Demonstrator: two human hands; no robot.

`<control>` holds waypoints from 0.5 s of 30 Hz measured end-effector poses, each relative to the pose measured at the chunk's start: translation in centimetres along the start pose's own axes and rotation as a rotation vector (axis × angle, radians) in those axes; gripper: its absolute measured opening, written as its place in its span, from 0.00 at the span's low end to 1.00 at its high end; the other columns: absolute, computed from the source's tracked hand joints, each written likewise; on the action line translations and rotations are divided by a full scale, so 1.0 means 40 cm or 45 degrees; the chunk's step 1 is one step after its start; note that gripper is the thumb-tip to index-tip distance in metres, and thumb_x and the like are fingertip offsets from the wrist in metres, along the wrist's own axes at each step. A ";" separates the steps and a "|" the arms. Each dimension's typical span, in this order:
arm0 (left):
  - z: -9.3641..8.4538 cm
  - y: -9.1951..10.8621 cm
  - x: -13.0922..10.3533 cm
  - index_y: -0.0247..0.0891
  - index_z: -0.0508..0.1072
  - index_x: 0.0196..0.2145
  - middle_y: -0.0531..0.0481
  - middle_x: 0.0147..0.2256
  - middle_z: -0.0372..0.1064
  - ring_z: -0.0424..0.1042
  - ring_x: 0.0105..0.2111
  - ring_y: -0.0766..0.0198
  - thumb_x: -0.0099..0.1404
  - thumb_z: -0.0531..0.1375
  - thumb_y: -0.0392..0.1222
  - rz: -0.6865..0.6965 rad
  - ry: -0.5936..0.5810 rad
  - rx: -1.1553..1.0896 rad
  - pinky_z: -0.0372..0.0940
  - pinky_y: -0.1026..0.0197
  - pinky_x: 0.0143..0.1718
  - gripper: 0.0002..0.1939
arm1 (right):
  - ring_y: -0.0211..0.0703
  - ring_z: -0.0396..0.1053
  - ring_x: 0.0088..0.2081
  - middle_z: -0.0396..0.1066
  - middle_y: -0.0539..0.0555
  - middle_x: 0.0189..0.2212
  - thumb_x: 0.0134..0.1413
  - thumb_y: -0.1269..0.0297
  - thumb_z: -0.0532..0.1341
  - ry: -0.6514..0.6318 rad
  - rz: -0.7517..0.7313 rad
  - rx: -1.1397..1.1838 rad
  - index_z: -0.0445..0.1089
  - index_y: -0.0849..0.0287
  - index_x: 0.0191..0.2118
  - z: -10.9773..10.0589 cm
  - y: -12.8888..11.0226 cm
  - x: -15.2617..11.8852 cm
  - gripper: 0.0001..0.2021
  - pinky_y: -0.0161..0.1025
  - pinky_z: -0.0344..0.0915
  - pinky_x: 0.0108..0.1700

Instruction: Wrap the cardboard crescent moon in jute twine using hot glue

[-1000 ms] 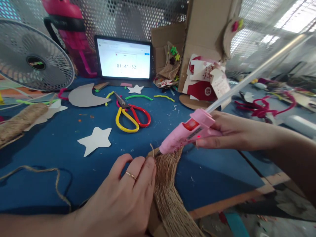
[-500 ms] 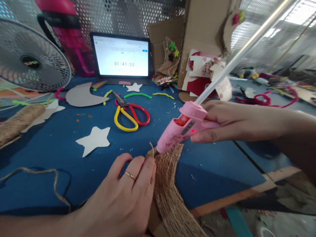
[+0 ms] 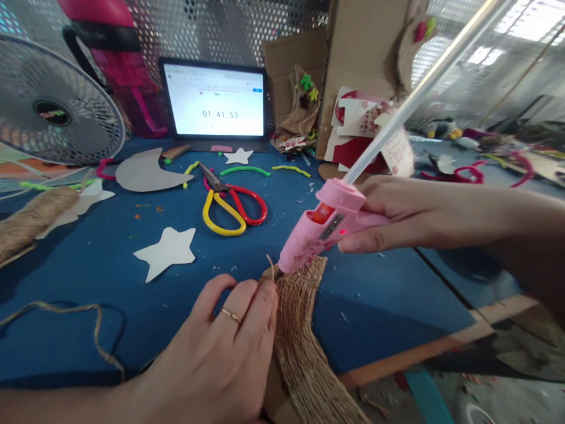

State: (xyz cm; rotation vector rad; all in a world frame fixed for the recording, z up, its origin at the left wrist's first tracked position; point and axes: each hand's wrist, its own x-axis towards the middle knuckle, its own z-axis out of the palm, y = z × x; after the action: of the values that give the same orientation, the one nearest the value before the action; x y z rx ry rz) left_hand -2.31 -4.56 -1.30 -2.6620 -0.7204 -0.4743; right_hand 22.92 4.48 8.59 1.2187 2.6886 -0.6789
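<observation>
My right hand [image 3: 401, 215] is closed around the handle of a pink hot glue gun [image 3: 304, 241]. A long clear glue stick [image 3: 410, 109] juts up from its back end, and a small red light glows on its side. The gun's nozzle points down at the upper left edge of a curved cardboard piece covered in rows of twine [image 3: 302, 330]. Beside the nozzle, my left hand [image 3: 233, 341] grips that edge with its fingers pressed together; the thumb is hidden. A short twine end sticks up near the fingertips. Loose twine [image 3: 99, 335] lies on the table to the left.
Scissors [image 3: 225, 206] with yellow and red handles lie ahead, near a white paper star [image 3: 168, 253] and a grey crescent [image 3: 145, 171]. A twine roll [image 3: 37, 221] and a fan [image 3: 53, 106] are at left. Behind stand a tablet [image 3: 216, 100] and cardboard [image 3: 364, 59].
The glue gun and my right hand have shifted very slightly left and down. The whole view has drifted a little; my left hand keeps its hold on the twine-covered piece.
</observation>
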 end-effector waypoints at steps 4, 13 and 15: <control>0.003 -0.001 -0.003 0.26 0.76 0.42 0.38 0.45 0.73 0.66 0.43 0.49 0.67 0.43 0.61 -0.004 -0.010 0.001 0.53 0.47 0.48 0.35 | 0.33 0.55 0.22 0.52 0.46 0.18 0.54 0.38 0.51 0.022 -0.009 -0.015 0.54 0.57 0.18 0.000 0.001 0.002 0.28 0.36 0.53 0.24; -0.005 0.000 0.001 0.27 0.75 0.43 0.39 0.46 0.73 0.66 0.44 0.50 0.67 0.45 0.61 -0.008 -0.023 -0.006 0.54 0.48 0.48 0.34 | 0.32 0.54 0.21 0.51 0.46 0.18 0.55 0.41 0.52 -0.002 -0.030 0.015 0.53 0.58 0.18 -0.005 0.002 0.004 0.26 0.36 0.54 0.24; -0.004 0.001 0.000 0.26 0.75 0.43 0.38 0.46 0.72 0.66 0.44 0.49 0.67 0.45 0.62 -0.001 -0.013 -0.009 0.54 0.47 0.48 0.34 | 0.31 0.53 0.20 0.49 0.45 0.17 0.55 0.42 0.53 -0.008 -0.023 0.044 0.52 0.57 0.18 -0.006 0.005 0.006 0.26 0.35 0.52 0.21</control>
State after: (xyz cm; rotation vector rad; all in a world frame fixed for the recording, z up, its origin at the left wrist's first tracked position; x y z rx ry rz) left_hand -2.35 -4.66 -1.15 -2.6729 -0.7239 -0.4647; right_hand 22.91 4.85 8.68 1.1990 2.6970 -0.7329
